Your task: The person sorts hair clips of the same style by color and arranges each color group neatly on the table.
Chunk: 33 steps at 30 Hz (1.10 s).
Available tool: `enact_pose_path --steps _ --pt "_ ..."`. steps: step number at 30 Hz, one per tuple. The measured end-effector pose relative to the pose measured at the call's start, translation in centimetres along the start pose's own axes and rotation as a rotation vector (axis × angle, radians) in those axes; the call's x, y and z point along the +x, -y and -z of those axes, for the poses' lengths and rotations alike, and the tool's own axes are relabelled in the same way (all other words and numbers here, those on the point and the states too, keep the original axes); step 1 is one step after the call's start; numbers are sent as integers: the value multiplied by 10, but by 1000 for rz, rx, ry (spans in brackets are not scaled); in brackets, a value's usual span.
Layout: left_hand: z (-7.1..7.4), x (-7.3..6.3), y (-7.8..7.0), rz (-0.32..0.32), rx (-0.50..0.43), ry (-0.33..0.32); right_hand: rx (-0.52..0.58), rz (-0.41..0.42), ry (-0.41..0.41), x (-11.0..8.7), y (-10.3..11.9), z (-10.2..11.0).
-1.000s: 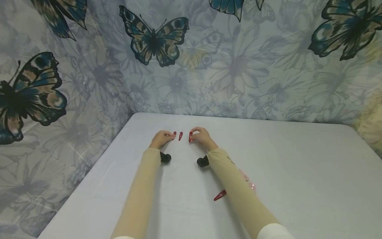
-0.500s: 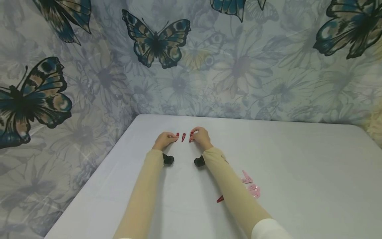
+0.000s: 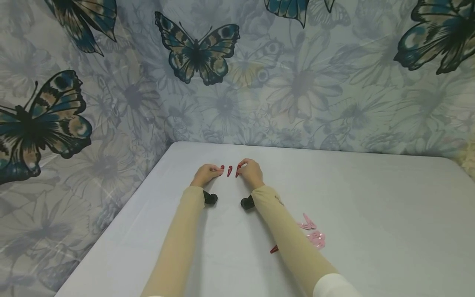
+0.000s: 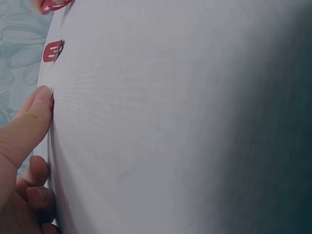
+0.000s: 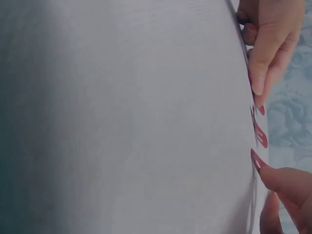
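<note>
Three red snap hair clips lie in a short row near the far edge of the white table. My left hand (image 3: 205,174) pinches the left hair clip (image 3: 222,167) between thumb and forefinger; most of that clip is covered in the left wrist view. The middle hair clip (image 3: 229,170) lies untouched between the hands, its slotted shape plain in the right wrist view. At the row's right end, my right hand (image 3: 252,171) pinches the right hair clip (image 5: 258,160) with thumb and fingertips, and the clip is on or just at the table surface.
Nearer on the white table (image 3: 371,214), several pink hair clips (image 3: 316,238) lie in a loose group beside my right forearm. Another red hair clip (image 3: 274,249) is partly hidden under that forearm. A butterfly-patterned backdrop (image 3: 297,82) rises behind the table.
My right hand has brought the right red clip left, closer to the middle one. The left hand stays at its clip. The head view has shifted slightly.
</note>
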<state>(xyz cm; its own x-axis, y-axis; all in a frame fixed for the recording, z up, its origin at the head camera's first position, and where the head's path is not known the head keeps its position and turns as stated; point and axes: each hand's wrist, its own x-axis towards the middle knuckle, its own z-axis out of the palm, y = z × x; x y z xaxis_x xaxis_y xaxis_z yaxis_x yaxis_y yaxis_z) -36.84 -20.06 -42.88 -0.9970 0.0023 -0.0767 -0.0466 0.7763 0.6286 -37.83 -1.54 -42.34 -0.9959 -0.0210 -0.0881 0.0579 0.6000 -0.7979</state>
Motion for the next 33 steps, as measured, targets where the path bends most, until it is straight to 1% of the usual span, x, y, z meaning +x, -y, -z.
enact_pose_path --steps 4,6,10,14,15,18,21,22,25,28,29,31,33 --pt "2 -3 0 -16 8 -5 -15 -8 -19 1 1 -2" --pt "3 -4 0 -11 10 -12 -30 -13 -6 -2 3 -2" --pt "4 -4 2 18 -12 -12 -80 2 -13 -6 6 -3" --pt "0 6 10 -13 -35 8 -113 5 -25 -10 5 0" --pt "-5 16 22 -62 -54 3 -118 3 -21 -11 4 0" --pt "-8 20 26 -73 -46 18 -121 -1 0 -9 0 2" --pt "-8 17 21 -62 -55 13 -128 9 10 -1 -6 -1" --pt "-4 8 10 -18 -40 16 -132 29 -13 9 -13 -6" --pt "-2 2 4 -18 -24 -8 -103 54 -9 19 -20 -11" --pt "0 0 3 -27 13 -16 -40 73 20 29 -28 -15" --pt "0 0 3 -28 21 -14 -17 87 44 23 -24 -9" --pt "1 0 3 -29 24 -9 7 168 14 45 -45 -21" --pt "0 1 3 -26 22 -5 30 192 41 64 -60 -29"
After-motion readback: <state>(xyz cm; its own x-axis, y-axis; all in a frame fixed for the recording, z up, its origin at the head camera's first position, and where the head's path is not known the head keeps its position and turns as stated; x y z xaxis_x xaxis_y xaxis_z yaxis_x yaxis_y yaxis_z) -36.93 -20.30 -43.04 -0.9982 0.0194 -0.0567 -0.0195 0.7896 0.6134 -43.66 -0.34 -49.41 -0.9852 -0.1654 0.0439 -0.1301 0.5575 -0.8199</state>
